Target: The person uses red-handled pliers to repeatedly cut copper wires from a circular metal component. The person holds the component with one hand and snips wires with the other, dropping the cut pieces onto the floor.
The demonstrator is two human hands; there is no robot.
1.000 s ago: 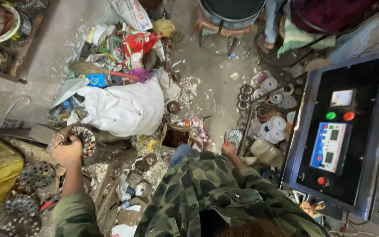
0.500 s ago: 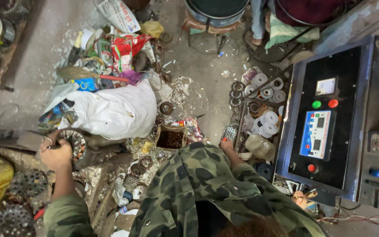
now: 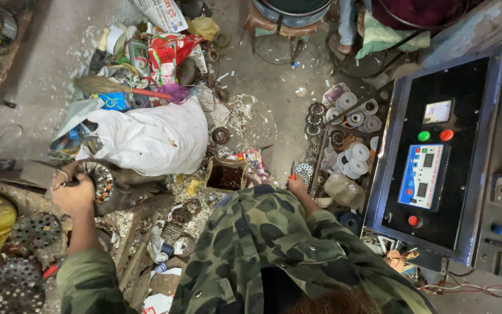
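- Left hand (image 3: 72,195) is closed over the rim of a round metal motor part (image 3: 97,181) with copper windings, which sits on the cluttered floor near its left edge, just below a stuffed white sack (image 3: 152,139).
- The fingers (image 3: 59,179) are clenched around the part's near edge; it looks gripped rather than just touched.
- Right hand (image 3: 297,185) is out at the right, past the camouflage sleeve, clasping a small red-handled tool (image 3: 292,171). The blade end is too small to make out, so I cannot tell what kind of tool it is.
- Just beyond that hand is a tray of white tape rolls and small round wound parts (image 3: 350,136), set beside a black control panel (image 3: 431,157) with a green and a red button.
- A small open box (image 3: 225,176) of dark scrap lies between the two hands; more round metal parts lie at the lower left corner of the floor.
- Step in hand, as I read it: fetching. The wound part is grasped at one side and the tool at the other, and the two are well apart.
- Next move would call for lifting the part clear of the loose scrap and shavings around it and bringing part and tool together in front of the body, with a firm hold on the rim, since the part looks heavy and greasy.
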